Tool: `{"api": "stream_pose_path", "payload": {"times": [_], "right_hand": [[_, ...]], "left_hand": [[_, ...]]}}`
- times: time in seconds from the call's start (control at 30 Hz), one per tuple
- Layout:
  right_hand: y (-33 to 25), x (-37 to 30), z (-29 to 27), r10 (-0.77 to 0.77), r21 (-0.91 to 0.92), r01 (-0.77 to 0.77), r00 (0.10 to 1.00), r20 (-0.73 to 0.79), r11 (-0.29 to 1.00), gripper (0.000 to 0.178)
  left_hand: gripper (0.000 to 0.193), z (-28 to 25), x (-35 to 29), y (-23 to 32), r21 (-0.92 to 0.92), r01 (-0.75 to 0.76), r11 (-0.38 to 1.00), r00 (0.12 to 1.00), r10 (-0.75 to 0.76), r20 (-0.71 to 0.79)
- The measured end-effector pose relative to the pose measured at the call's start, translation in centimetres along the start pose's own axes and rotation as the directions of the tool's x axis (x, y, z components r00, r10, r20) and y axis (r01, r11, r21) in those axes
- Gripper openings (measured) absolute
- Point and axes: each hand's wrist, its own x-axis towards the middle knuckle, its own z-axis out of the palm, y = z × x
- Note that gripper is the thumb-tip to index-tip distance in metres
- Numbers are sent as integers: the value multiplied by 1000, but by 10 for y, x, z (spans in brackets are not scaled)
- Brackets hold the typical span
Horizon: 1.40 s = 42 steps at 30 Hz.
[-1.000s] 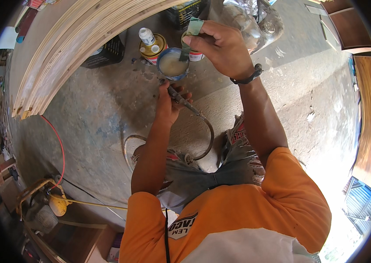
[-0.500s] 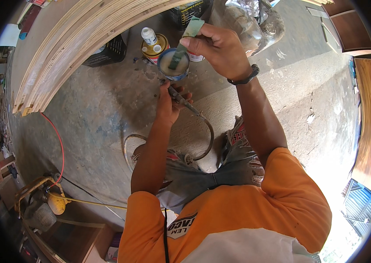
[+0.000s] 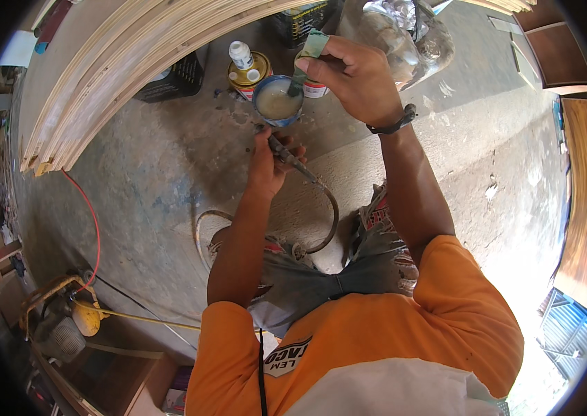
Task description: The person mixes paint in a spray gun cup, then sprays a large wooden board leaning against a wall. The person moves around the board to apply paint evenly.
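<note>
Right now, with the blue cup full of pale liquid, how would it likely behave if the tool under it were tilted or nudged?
The blue cup looks open-topped and nearly full, so it would probably spill easily. Only the left hand steadies it from below, so it seems top-heavy and apt to tip.

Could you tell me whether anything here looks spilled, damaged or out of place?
Nothing looks spilled. The left hand holds a spray gun under an open cup of pale liquid, level inside. The right hand stirs it with a stick. The concrete floor is stained and patchy.
</note>
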Motion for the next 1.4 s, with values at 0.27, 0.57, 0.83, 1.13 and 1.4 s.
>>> {"api": "stream_pose_path", "payload": {"times": [0.27,0.57,0.83,1.13,1.4], "right_hand": [[-4,0,5,-2,72,4,1000,-25,997,18],[-2,-1,6,8,107,-7,1000,-14,994,18],[-3,-1,5,23,125,-26,999,27,992,18],[-2,-2,5,50,208,-61,997,59,976,17],[-4,-2,2,47,202,-59,997,68,977,18]], "left_hand": [[44,-2,1,0,33,-10,999,1000,10,-6],[40,0,-1,1,0,-11,1000,1000,11,-6],[45,-2,1,0,38,-18,999,1000,18,8],[45,-3,2,-1,35,-23,999,1000,23,-2],[45,-1,-1,1,35,-31,999,999,31,11]]}}
